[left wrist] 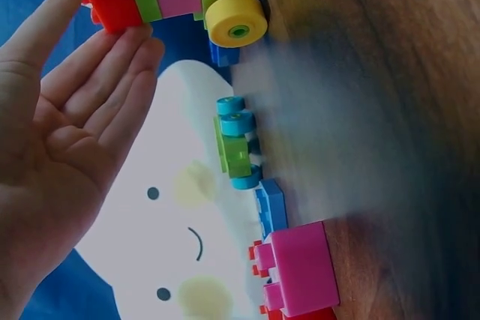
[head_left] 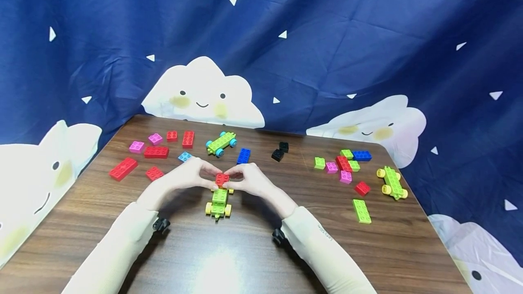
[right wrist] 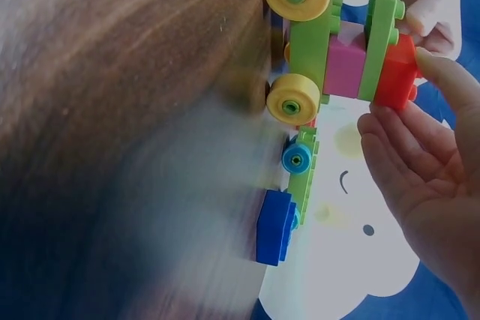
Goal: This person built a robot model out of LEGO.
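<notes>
While a red block (head_left: 222, 179) tops the green car (right wrist: 307, 58), left hand (head_left: 191, 173) and right hand (head_left: 251, 179) pinch that block from opposite sides.

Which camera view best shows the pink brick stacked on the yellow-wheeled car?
The right wrist view: the pink brick shows uncropped beneath the green plate. Left wrist crops it; the head view doesn't visibly show it.

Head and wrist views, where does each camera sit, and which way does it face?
Head: on the head, facing forward and down at the table; left hand, right hand and sleeves show.
Left wrist: worn there, image turned sideways, facing past the left hand to the curtain; a bit of the right hand shows.
Right wrist: likewise, past the right hand; part of the left hand shows.
Shared: both wrist views show the red brick in both hands' grip.
</notes>
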The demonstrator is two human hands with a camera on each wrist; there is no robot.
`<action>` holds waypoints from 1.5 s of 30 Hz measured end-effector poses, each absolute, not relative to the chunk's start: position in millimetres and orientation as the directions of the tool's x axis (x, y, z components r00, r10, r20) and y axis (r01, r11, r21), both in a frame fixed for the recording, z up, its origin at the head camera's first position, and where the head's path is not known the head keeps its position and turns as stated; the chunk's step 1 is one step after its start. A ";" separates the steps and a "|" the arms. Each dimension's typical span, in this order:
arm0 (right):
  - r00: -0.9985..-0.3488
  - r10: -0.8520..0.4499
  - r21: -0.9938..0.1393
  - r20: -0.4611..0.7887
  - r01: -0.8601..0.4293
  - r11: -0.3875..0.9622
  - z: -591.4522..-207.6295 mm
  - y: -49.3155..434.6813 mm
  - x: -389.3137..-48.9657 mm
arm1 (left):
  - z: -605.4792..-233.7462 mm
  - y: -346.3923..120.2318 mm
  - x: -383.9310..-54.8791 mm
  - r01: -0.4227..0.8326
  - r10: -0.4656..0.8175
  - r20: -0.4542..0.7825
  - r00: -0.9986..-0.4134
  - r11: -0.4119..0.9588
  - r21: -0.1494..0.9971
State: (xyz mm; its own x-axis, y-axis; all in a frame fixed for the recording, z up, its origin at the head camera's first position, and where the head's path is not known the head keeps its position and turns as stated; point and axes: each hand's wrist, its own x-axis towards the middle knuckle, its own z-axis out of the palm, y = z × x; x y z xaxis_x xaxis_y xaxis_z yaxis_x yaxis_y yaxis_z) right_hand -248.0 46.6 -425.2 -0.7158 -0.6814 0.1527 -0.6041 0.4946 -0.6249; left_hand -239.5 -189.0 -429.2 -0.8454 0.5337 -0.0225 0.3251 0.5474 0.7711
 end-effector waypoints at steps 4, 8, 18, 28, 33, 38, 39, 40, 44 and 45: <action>-0.726 -0.671 -0.640 0.152 -0.589 0.493 -426.9 45.6 -248.6 | -429.2 -188.7 -238.7 0.346 0.541 0.006 -0.841 0.529 0.775; -0.745 -0.654 -0.687 0.128 -0.542 0.484 -426.4 45.5 -248.3 | -427.5 -186.2 -239.6 0.420 0.572 0.055 -0.818 0.529 0.737; -0.760 -0.641 -0.716 0.110 -0.508 0.479 -426.3 43.0 -249.1 | -422.6 -184.5 -242.4 0.427 0.575 0.042 -0.817 0.555 0.714; -0.752 -0.650 -0.703 0.115 -0.524 0.481 -426.3 43.8 -248.1 | -421.1 -182.3 -241.1 0.399 0.565 0.020 -0.825 0.556 0.729; -0.762 -0.638 -0.688 0.112 -0.523 0.504 -423.6 47.2 -246.1 | -419.9 -177.2 -242.4 0.396 0.580 0.005 -0.815 0.551 0.735; -0.760 -0.640 -0.674 0.109 -0.530 0.515 -421.0 49.7 -245.2 | -419.8 -175.4 -243.2 0.389 0.573 -0.001 -0.819 0.557 0.734; -0.758 -0.643 -0.673 0.108 -0.532 0.514 -420.7 49.5 -245.3 | -420.1 -175.9 -243.0 0.389 0.571 0.002 -0.821 0.557 0.734; -0.756 -0.646 -0.672 0.109 -0.534 0.513 -420.4 49.1 -245.2 | -420.5 -176.7 -242.6 0.389 0.568 0.004 -0.823 0.559 0.732; -0.746 -0.658 -0.662 0.105 -0.546 0.514 -420.8 45.8 -244.3 | -423.0 -181.3 -239.7 0.398 0.569 0.019 -0.822 0.551 0.733; -0.741 -0.662 -0.657 0.109 -0.553 0.511 -421.4 45.0 -243.9 | -424.0 -182.5 -238.6 0.394 0.569 0.019 -0.822 0.545 0.740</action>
State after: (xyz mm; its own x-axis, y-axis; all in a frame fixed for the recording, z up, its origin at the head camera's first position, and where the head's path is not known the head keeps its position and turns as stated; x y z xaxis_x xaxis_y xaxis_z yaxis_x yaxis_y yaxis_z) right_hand -243.9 45.0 -421.4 -0.7415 -0.6621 0.1089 -0.5533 0.5115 -0.6575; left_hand -238.6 -182.5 -424.0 -0.8220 0.5691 0.0192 0.3943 0.5446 0.7402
